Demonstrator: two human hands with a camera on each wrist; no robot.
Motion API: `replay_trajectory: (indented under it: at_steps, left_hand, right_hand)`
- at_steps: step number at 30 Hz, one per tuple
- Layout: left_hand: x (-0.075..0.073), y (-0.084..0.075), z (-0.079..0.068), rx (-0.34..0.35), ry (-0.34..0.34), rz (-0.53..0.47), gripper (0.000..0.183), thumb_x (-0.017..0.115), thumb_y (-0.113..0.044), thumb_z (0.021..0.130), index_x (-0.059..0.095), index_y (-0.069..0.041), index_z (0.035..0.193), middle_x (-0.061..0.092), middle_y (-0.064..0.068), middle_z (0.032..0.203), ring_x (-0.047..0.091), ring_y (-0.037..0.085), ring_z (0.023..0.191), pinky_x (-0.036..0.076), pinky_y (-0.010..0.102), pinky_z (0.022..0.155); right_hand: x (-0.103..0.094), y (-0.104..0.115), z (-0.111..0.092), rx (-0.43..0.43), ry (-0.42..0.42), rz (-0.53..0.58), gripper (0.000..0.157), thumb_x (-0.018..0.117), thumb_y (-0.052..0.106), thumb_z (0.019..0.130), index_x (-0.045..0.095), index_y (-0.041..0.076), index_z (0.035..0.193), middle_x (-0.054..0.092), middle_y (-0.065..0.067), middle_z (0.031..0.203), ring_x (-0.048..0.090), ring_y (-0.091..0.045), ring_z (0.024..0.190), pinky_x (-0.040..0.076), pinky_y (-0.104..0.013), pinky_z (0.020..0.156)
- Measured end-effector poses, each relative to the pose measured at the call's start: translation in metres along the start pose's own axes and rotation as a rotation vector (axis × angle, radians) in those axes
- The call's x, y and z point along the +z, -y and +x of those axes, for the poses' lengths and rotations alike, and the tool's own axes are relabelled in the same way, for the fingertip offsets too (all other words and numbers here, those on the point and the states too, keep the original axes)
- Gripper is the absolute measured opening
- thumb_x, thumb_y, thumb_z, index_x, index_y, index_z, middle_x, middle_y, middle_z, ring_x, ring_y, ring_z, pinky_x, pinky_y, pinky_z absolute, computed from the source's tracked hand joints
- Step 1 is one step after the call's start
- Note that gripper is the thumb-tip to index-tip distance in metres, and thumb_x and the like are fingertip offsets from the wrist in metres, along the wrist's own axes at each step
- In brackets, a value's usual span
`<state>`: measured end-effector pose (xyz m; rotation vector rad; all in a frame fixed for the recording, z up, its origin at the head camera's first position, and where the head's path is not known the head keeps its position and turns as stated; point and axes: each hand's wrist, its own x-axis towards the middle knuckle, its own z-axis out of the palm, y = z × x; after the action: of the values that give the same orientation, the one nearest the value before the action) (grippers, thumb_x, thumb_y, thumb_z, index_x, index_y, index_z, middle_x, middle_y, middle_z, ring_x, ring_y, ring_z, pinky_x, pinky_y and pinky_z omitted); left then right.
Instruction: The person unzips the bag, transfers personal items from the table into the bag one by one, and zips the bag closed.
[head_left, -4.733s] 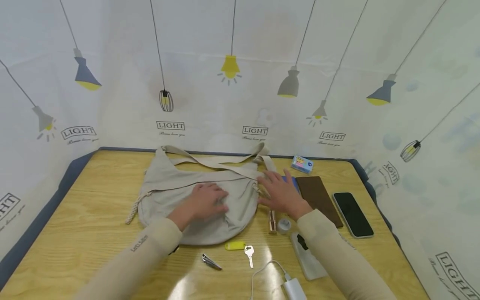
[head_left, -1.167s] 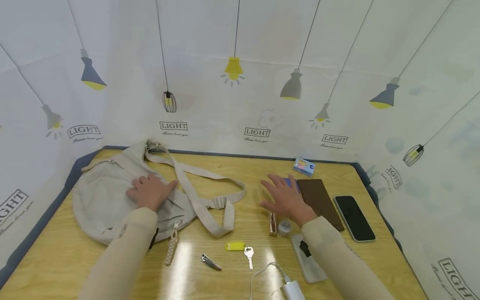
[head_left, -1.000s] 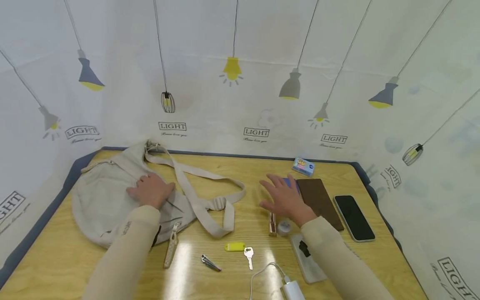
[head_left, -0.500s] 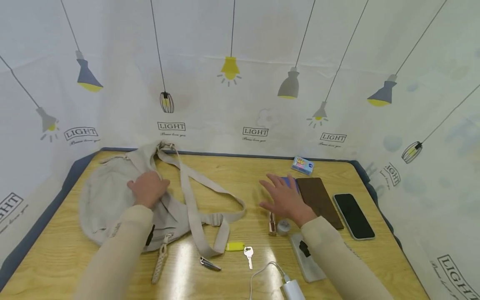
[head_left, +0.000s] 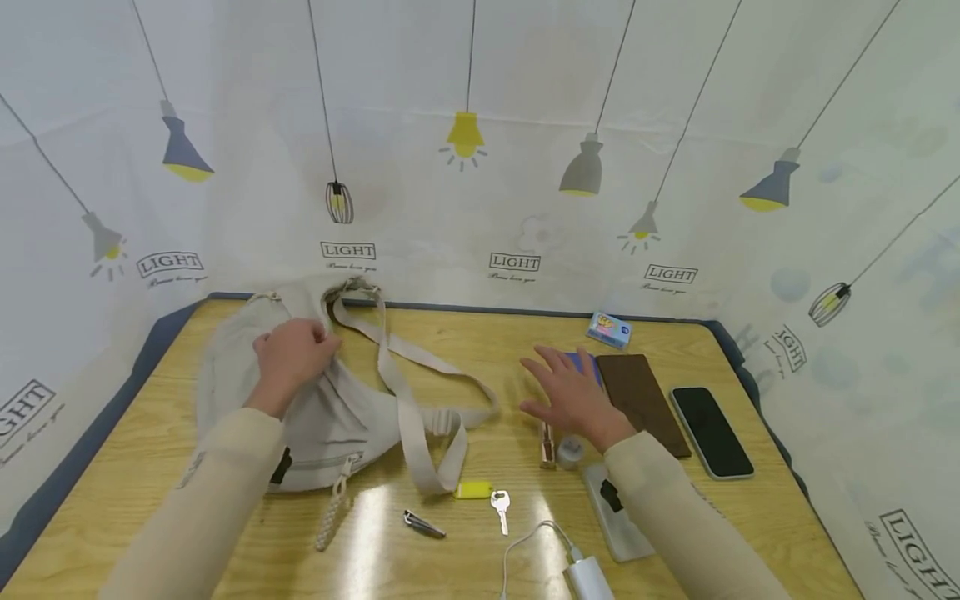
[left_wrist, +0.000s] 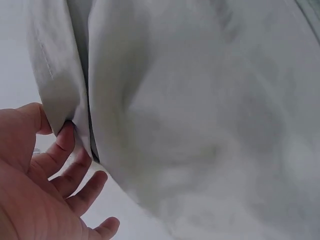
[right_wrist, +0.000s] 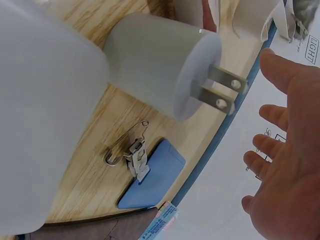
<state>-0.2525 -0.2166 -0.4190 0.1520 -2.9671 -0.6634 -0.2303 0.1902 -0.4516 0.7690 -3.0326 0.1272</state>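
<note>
A pale grey cloth shoulder bag (head_left: 375,408) lies on the left of the table, its strap (head_left: 411,442) trailing right. My left hand (head_left: 294,354) is on its upper part. In the left wrist view, the thumb and forefinger of this hand (left_wrist: 45,175) pinch the fabric edge beside the bag's opening (left_wrist: 82,65). My right hand (head_left: 573,396) hovers with spread fingers, holding nothing. Near it are a blue badge holder with a metal clip (right_wrist: 152,175), a rose-gold lipstick tube (head_left: 547,446) and a white two-prong charger plug (right_wrist: 150,65).
On the right lie a brown notebook (head_left: 643,404), a black-screened phone (head_left: 711,432), a small blue box (head_left: 610,330) and a whitish phone case (head_left: 618,517). In front are a nail clipper (head_left: 423,524), a key (head_left: 501,510) with yellow tag (head_left: 473,490), and a white corded block (head_left: 588,579).
The bag has slid left and turned, its strap now pointing right. My left hand has moved left with it and now pinches its edge. My right hand has come away from the bag.
</note>
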Motion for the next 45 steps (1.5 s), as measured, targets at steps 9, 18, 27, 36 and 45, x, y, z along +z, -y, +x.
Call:
replay_trajectory:
  at_steps: [9,18,27,36,45]
  left_hand:
    - [-0.017,-0.026,-0.006,0.098,-0.052,-0.060,0.037,0.050,-0.027,0.087,0.037,-0.017,0.054,0.033,-0.004,0.049,0.041,0.023,0.054,0.031,0.060,0.088]
    - [-0.009,-0.050,-0.022,0.308,-0.014,-0.110,0.029,0.054,-0.019,0.083,0.045,-0.017,0.055,0.062,0.002,0.072,0.058,0.025,0.080,0.028,0.065,0.097]
    - [0.014,-0.062,-0.039,0.407,-0.018,-0.113,0.022,0.059,-0.019,0.079,0.057,-0.018,0.058,0.072,0.006,0.109,0.062,0.029,0.110,0.028,0.062,0.104]
    - [0.022,-0.064,-0.051,0.483,-0.017,-0.141,0.023,0.062,-0.017,0.077,0.053,-0.021,0.056,0.071,0.001,0.104,0.060,0.028,0.108,0.029,0.063,0.104]
    - [0.030,-0.061,-0.052,0.547,-0.039,-0.128,0.025,0.066,-0.020,0.075,0.050,-0.022,0.055,0.070,-0.001,0.100,0.061,0.022,0.104,0.036,0.060,0.099]
  right_hand:
    - [-0.002,0.003,0.001,-0.010,0.005,0.014,0.069,0.061,0.051,0.091,0.041,0.016,0.147,0.032,-0.015,0.157,0.033,-0.035,0.143,0.011,-0.067,0.115]
    - [-0.003,0.007,0.005,-0.022,-0.020,0.004,0.068,0.061,0.050,0.091,0.042,0.016,0.147,0.033,-0.015,0.156,0.035,-0.034,0.143,0.012,-0.066,0.115]
    - [0.001,0.016,0.023,0.038,-0.116,-0.016,0.058,0.059,0.048,0.093,0.049,0.018,0.142,0.038,-0.010,0.154,0.040,-0.031,0.139,0.015,-0.063,0.116]
    - [0.006,0.038,0.060,0.076,-0.183,-0.028,0.052,0.064,0.044,0.091,0.056,0.016,0.135,0.042,-0.009,0.151,0.041,-0.031,0.138,0.017,-0.063,0.115]
    - [0.020,0.051,0.083,0.104,-0.272,0.046,0.036,0.073,0.035,0.086,0.068,0.016,0.116,0.050,-0.010,0.144,0.046,-0.032,0.134,0.019,-0.063,0.114]
